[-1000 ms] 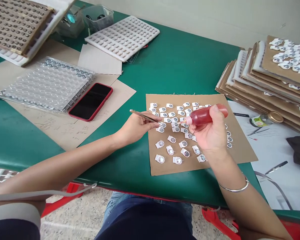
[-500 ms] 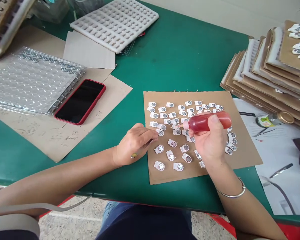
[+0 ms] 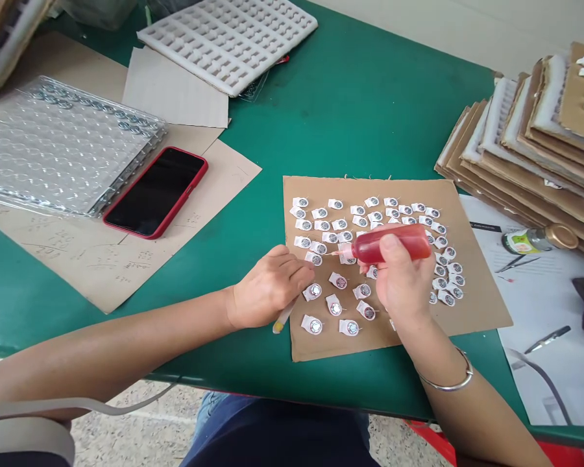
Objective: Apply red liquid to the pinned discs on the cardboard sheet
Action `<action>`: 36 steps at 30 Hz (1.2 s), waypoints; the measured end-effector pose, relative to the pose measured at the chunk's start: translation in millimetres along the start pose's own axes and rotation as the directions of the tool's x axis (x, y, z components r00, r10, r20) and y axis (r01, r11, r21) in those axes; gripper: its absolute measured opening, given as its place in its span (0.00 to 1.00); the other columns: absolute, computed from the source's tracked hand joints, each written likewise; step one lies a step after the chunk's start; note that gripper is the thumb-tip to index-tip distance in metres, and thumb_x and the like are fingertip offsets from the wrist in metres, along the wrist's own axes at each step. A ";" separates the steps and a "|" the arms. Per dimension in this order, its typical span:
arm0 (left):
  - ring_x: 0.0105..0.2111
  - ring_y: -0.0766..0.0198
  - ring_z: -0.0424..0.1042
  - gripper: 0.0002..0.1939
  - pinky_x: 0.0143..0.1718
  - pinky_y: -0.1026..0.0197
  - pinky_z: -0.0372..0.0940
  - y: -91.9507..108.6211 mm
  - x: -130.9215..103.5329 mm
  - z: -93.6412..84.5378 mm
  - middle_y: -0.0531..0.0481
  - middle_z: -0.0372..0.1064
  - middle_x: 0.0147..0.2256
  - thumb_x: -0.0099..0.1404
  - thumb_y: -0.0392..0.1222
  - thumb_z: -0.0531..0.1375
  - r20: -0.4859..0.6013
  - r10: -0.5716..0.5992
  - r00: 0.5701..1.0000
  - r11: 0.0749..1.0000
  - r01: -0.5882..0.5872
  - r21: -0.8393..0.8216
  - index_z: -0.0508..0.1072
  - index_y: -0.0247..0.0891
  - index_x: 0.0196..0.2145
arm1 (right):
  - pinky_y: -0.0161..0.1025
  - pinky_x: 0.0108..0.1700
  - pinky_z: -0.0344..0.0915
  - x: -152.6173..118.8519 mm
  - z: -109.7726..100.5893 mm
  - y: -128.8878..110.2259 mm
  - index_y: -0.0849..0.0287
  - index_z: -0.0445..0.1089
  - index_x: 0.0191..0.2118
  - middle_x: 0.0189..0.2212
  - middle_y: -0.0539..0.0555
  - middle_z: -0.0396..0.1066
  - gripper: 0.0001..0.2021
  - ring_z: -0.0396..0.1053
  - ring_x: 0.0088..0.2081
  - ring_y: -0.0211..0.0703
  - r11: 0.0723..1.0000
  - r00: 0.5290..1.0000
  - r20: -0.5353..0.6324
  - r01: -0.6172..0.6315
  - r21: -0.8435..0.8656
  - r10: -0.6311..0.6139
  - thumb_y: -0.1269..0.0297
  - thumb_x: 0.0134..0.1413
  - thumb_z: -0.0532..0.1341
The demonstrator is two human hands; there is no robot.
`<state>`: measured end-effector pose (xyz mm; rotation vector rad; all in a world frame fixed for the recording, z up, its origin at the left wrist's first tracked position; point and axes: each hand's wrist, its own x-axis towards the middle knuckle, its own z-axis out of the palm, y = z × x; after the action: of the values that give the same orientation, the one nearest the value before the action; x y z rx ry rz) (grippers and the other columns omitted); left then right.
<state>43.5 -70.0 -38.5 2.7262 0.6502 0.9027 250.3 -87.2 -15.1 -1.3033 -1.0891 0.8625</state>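
In my right hand (image 3: 403, 279) is a small clear squeeze bottle (image 3: 370, 248) of red liquid, tilted nearly level, its thin nozzle pointing left. The nozzle tip is close to a small white piece with a round metallic disc (image 3: 314, 259); whether they touch I cannot tell. My left hand (image 3: 272, 288) is closed around a thin pale stick-like tool (image 3: 283, 318) with a yellow end. Its fingertips are at the left edge of a brown cardboard sheet (image 3: 472, 311). Several similar pieces lie in loose rows on that sheet, some of them behind my right hand.
A red-cased phone (image 3: 156, 192), a clear plastic tray (image 3: 68, 155) and a white foam tray (image 3: 228, 42) are on the left and back. Stacked cardboard and foam sheets (image 3: 511, 152) stand at right, near a small glass jar (image 3: 538, 240) and tweezers (image 3: 547, 338).
The bottle has moved left and slightly down, its nozzle now near the leftmost pieces. My left hand has turned, showing more of the pale tool. The view has shifted slightly.
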 end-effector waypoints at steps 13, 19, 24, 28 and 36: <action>0.26 0.64 0.68 0.10 0.29 0.59 0.58 14.6 1.7 4.4 0.47 0.69 0.24 0.64 0.27 0.53 0.071 0.206 0.976 0.925 -0.217 0.311 0.66 0.32 0.25 | 0.43 0.37 0.73 -10.6 12.8 -0.1 0.57 0.69 0.35 0.32 0.51 0.70 0.10 0.72 0.33 0.41 0.907 0.984 0.089 0.178 -0.382 -0.156 0.60 0.46 0.65; 0.25 0.64 0.66 0.10 0.28 0.59 0.57 15.7 2.3 2.4 0.47 0.69 0.25 0.64 0.28 0.53 0.090 0.188 0.978 0.926 -0.207 0.315 0.66 0.32 0.26 | 0.41 0.35 0.72 -10.3 14.6 0.3 0.57 0.69 0.34 0.31 0.50 0.71 0.10 0.70 0.30 0.39 0.866 0.976 0.110 0.219 -0.449 -0.190 0.60 0.45 0.65; 0.25 0.64 0.66 0.11 0.27 0.59 0.56 15.7 2.4 2.3 0.47 0.68 0.24 0.65 0.28 0.52 0.085 0.183 0.979 0.931 -0.201 0.306 0.65 0.33 0.25 | 0.41 0.33 0.72 -9.2 14.9 0.4 0.57 0.69 0.33 0.30 0.51 0.71 0.10 0.70 0.30 0.40 0.830 0.962 0.119 0.274 -0.486 -0.247 0.59 0.45 0.65; 0.25 0.64 0.66 0.11 0.28 0.59 0.56 15.4 1.9 3.3 0.48 0.68 0.25 0.65 0.28 0.52 0.085 0.176 0.981 0.934 -0.194 0.300 0.64 0.33 0.25 | 0.40 0.34 0.71 -9.0 15.1 1.0 0.57 0.69 0.33 0.30 0.51 0.71 0.09 0.70 0.31 0.40 0.822 0.958 0.122 0.287 -0.492 -0.261 0.59 0.46 0.65; 0.26 0.64 0.67 0.11 0.28 0.58 0.57 15.3 1.1 4.6 0.48 0.68 0.24 0.64 0.28 0.53 0.061 0.196 0.979 0.933 -0.205 0.295 0.65 0.32 0.24 | 0.38 0.33 0.69 -6.8 16.7 0.1 0.57 0.69 0.34 0.29 0.50 0.71 0.08 0.69 0.32 0.39 0.805 0.942 0.141 0.334 -0.491 -0.305 0.62 0.47 0.65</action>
<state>52.4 -83.2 -36.8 3.1194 0.5488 0.8640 232.5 -88.6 -17.0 -1.4657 -1.6034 0.3595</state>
